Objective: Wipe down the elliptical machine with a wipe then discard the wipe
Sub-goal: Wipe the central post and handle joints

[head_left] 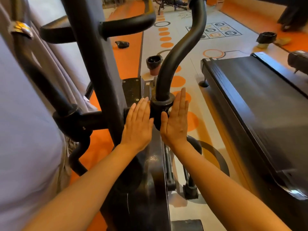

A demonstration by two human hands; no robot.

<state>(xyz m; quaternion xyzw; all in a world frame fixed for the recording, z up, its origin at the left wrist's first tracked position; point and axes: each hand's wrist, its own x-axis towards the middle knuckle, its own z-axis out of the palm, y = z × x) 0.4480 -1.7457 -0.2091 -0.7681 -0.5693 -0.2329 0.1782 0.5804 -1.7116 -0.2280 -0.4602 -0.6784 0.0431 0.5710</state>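
Head view: your left hand (137, 124) and right hand (175, 120) were both flat and released, fingers straight, palms facing each other on either side of the black collar (162, 104) at the base of the curved handlebar (181, 52) of the elliptical (106, 67). Neither hand grasped anything, and no wipe showed anywhere in this view, so I couldn't tell where it was. Risk, as I judged it: with no wipe in hand the wiping couldn't start, and bare palms near that pivot joint could get pinched if the handlebar swung. The upright post sat just left of your left hand and blocked reach to the far side. A treadmill (253, 104) stood close on the right, narrowing the aisle. Two lined bins (154, 64) (266, 39) stood on the floor (191, 27) ahead, likely spots for discarding; the handlebar partly hid the nearer one. A curtain (33, 114) hung at the left.
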